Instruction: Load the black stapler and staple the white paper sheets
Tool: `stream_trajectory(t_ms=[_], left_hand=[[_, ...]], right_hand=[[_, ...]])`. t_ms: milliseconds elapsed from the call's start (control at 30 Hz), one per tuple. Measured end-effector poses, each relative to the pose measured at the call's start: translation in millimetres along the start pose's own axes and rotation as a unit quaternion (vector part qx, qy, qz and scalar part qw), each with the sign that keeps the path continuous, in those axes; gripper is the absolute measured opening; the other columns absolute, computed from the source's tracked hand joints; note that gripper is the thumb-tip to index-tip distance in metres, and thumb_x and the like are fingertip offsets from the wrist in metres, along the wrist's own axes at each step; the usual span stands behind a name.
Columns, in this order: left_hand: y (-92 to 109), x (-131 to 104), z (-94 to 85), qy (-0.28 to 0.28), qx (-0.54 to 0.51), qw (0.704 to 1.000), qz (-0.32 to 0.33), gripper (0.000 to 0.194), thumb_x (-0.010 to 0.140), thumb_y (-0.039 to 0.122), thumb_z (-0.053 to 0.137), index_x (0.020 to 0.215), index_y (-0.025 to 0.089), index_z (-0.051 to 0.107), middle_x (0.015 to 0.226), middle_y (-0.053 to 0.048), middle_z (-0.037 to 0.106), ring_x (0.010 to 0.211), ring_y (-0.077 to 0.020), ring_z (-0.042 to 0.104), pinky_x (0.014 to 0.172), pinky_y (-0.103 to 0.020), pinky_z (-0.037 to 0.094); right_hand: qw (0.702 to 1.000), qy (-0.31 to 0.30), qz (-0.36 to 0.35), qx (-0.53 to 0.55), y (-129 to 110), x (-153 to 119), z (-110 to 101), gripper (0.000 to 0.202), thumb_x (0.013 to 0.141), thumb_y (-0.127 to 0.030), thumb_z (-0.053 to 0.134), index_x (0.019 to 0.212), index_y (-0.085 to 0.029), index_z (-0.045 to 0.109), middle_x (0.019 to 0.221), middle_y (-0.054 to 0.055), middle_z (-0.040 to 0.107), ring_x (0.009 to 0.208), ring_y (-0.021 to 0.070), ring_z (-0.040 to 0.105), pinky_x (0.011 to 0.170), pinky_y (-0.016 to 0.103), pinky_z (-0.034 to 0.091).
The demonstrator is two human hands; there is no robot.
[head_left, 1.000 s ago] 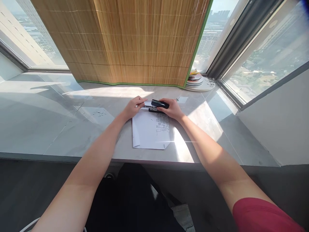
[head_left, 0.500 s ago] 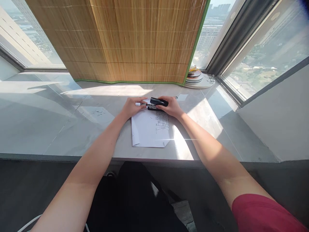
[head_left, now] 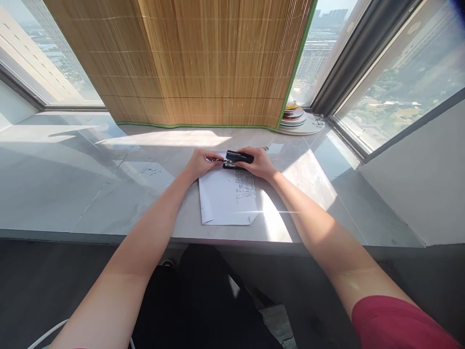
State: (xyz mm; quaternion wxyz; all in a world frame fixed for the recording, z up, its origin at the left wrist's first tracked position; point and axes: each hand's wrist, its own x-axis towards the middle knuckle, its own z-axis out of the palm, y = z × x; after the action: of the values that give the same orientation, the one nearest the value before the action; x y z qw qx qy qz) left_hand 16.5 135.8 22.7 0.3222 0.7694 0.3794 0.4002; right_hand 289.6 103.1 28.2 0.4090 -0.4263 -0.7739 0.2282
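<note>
A black stapler sits over the far end of a stack of white paper, its left end facing my left hand. My right hand is closed around its right end, thumb at the lower side. With thumb and fingers pinched, my left hand grips a thin metal part of the stapler at its left end. The stapler's upper and lower halves stand apart around this metal part. Rows of staples cover the right side of the top sheet, whose lower corners are folded.
Loose staples lie scattered on the tiled sill to the left. A bamboo blind hangs behind the paper. Stacked plates stand at the back right, near the window frame.
My left fingers have curled in closer around the metal part, the index finger no longer stretched over it. My right hand keeps hold of the stapler. The view has shifted slightly.
</note>
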Motion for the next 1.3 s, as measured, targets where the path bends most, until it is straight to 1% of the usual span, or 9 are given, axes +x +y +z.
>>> stream_trajectory(t_ms=[133, 267, 400, 567, 667, 800, 967, 1133, 1300], left_hand=[[0, -2, -1.5, -0.019, 0.006, 1.000, 0.008, 0.024, 0.077, 0.047, 0.093, 0.092, 0.028, 0.092, 0.093, -0.007, 0.087, 0.087, -0.0273, 0.080, 0.088, -0.041, 0.063], [4, -4, -1.0, 0.010, 0.000, 1.000, 0.024, 0.025, 0.076, 0.047, 0.095, 0.090, 0.027, 0.091, 0.094, -0.007, 0.087, 0.092, -0.0291, 0.081, 0.091, -0.042, 0.064], [8, -5, 0.5, 0.011, -0.016, 0.999, 0.025, 0.025, 0.072, 0.047, 0.099, 0.085, 0.027, 0.090, 0.090, -0.007, 0.086, 0.087, -0.0283, 0.081, 0.090, -0.044, 0.066], [17, -3, -0.5, 0.118, -0.099, 0.988, 0.020, 0.024, 0.080, 0.045, 0.094, 0.090, 0.023, 0.089, 0.088, -0.007, 0.084, 0.085, -0.0243, 0.079, 0.087, -0.043, 0.067], [17, -2, -1.7, 0.133, -0.135, 0.982, -0.018, 0.027, 0.078, 0.043, 0.096, 0.093, 0.021, 0.090, 0.086, -0.008, 0.083, 0.082, -0.0227, 0.079, 0.084, -0.041, 0.067], [11, -2, -1.4, 0.097, -0.116, 0.988, -0.032, 0.034, 0.070, 0.043, 0.101, 0.095, 0.022, 0.090, 0.095, -0.009, 0.086, 0.087, -0.0263, 0.081, 0.089, -0.046, 0.068], [10, -5, -2.2, 0.038, -0.022, 0.999, 0.025, 0.029, 0.074, 0.047, 0.098, 0.092, 0.026, 0.091, 0.098, -0.009, 0.087, 0.095, -0.0300, 0.083, 0.097, -0.047, 0.066], [11, -6, -3.7, -0.027, 0.011, 0.999, 0.031, 0.025, 0.081, 0.052, 0.091, 0.092, 0.029, 0.092, 0.095, -0.007, 0.087, 0.091, -0.0290, 0.083, 0.091, -0.043, 0.066], [8, -6, -2.6, -0.032, 0.007, 0.999, 0.030, 0.026, 0.080, 0.051, 0.091, 0.093, 0.028, 0.092, 0.094, -0.007, 0.087, 0.089, -0.0285, 0.083, 0.088, -0.041, 0.067]], right_hand=[[1.000, -0.003, 0.000, 0.009, 1, -1, -1, 0.032, 0.082, -0.041, 0.086, 0.109, -0.024, 0.086, 0.108, 0.008, 0.084, 0.103, 0.0303, 0.077, 0.098, 0.047, 0.058], [1.000, 0.003, -0.010, 0.022, 2, -2, -1, 0.033, 0.082, -0.043, 0.085, 0.108, -0.023, 0.086, 0.106, 0.008, 0.084, 0.098, 0.0290, 0.077, 0.095, 0.046, 0.058], [1.000, 0.001, -0.002, 0.020, 3, -2, -1, 0.034, 0.081, -0.044, 0.087, 0.107, -0.023, 0.086, 0.105, 0.008, 0.084, 0.098, 0.0289, 0.077, 0.095, 0.046, 0.059], [1.000, 0.016, 0.010, 0.020, 5, -1, -1, 0.038, 0.081, -0.044, 0.087, 0.112, -0.023, 0.086, 0.111, 0.008, 0.084, 0.103, 0.0303, 0.077, 0.098, 0.047, 0.059], [1.000, 0.004, 0.000, 0.026, 7, -2, -1, 0.036, 0.081, -0.044, 0.088, 0.111, -0.023, 0.086, 0.109, 0.009, 0.084, 0.100, 0.0299, 0.078, 0.097, 0.048, 0.060], [1.000, 0.002, -0.006, 0.029, 8, -2, -2, 0.034, 0.083, -0.044, 0.087, 0.111, -0.025, 0.086, 0.108, 0.008, 0.084, 0.100, 0.0296, 0.078, 0.097, 0.048, 0.060], [1.000, 0.003, 0.002, 0.023, 7, -1, -2, 0.033, 0.081, -0.043, 0.087, 0.109, -0.024, 0.086, 0.108, 0.008, 0.084, 0.101, 0.0300, 0.078, 0.097, 0.048, 0.060], [1.000, -0.003, 0.001, 0.023, 6, -1, -3, 0.033, 0.081, -0.043, 0.086, 0.109, -0.025, 0.086, 0.107, 0.007, 0.085, 0.100, 0.0298, 0.078, 0.095, 0.047, 0.060], [0.999, -0.001, -0.019, 0.035, 8, -2, -2, 0.033, 0.082, -0.042, 0.086, 0.109, -0.023, 0.087, 0.107, 0.008, 0.084, 0.099, 0.0299, 0.078, 0.095, 0.047, 0.060]])
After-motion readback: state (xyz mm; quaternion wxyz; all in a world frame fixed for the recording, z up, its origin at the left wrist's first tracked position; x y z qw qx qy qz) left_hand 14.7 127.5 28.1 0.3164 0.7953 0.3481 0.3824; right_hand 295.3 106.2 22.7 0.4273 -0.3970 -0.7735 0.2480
